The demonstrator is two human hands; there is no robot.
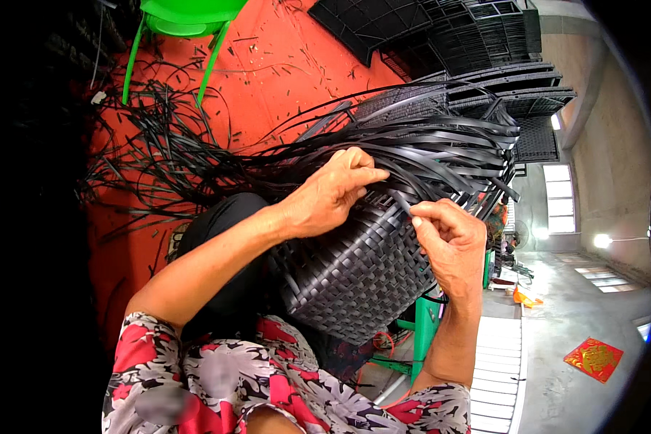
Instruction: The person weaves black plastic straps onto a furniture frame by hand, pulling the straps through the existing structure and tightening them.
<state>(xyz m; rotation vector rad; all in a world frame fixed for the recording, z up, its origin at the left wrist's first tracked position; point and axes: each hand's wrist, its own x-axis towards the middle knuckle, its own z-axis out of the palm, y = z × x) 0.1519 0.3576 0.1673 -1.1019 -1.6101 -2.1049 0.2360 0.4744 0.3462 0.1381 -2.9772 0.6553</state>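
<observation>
A woven black piece [362, 267], made of flat plastic strips in a checked weave, leans in front of me by my lap. Long loose black strips [427, 155] fan out from its upper edge toward the left. My right hand [452, 242] pinches one strip between thumb and fingertips at the weave's top right edge. Close by on the left, my left hand [333, 192] rests over the upper edge, its index finger reaching right and the other fingers curled. What lies within those curled fingers is hidden.
A green plastic chair [192, 16] stands on the red floor covering [282, 87], where scraps and a tangle of strips [173, 155] lie. Black woven panels [535, 90] are stacked at the far right. A green stand [425, 336] is beneath the woven piece.
</observation>
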